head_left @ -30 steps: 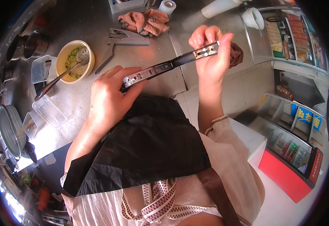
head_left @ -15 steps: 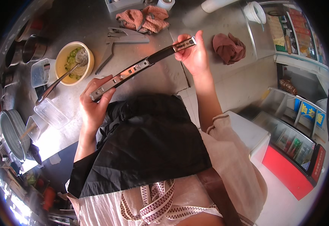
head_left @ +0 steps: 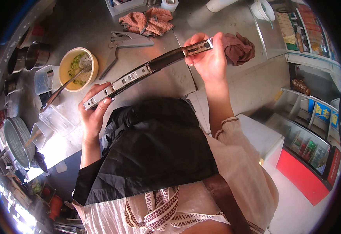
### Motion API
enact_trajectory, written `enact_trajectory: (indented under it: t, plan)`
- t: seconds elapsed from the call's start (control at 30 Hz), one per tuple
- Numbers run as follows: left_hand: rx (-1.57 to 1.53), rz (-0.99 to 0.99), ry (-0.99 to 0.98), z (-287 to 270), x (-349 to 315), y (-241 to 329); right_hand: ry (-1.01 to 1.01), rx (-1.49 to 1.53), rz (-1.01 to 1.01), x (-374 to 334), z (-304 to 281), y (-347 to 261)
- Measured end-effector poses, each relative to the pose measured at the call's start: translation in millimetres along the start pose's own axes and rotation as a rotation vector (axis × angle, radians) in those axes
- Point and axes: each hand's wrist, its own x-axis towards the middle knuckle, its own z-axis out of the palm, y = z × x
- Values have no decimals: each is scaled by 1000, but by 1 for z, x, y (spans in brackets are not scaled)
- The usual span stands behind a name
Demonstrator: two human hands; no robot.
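Observation:
A long, narrow metal drawer slide (head_left: 130,78) spans the space between my hands, tilted up toward the right. Its left stretch is bright metal with square slots; a darker stretch lies past the middle, and slots show again at the right end. My left hand (head_left: 93,117) grips the lower left end, thumb on the near side and fingers behind. At the other end, my right hand (head_left: 210,62) pinches the slide near its pale tip between thumb and fingers. The slide is held above the steel worktop (head_left: 166,82), over my black apron's (head_left: 158,136) far edge.
On the worktop are a yellow bowl (head_left: 63,70) of chopped greens with a ladle (head_left: 61,90), a grey lever tool (head_left: 133,41), an orange cloth (head_left: 149,22) and a brown cloth (head_left: 239,48). Clear plastic containers (head_left: 57,119) stand left; a red-sided display cooler (head_left: 301,173) stands right.
My right hand has moved right and slightly down with its end of the slide, now in front of the brown cloth. My left hand has shifted a little left. Both hands keep their grip.

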Motion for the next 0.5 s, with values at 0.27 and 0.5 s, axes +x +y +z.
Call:
enact_trajectory:
  t: [0.27,0.5]
  plan:
    - [-207,-122,11,-8,-3,-15,7,-198,-91,-9,20,-11]
    - [-283,-142,-10,-7,-3,-15,35,-339,-131,-17,34,-21]
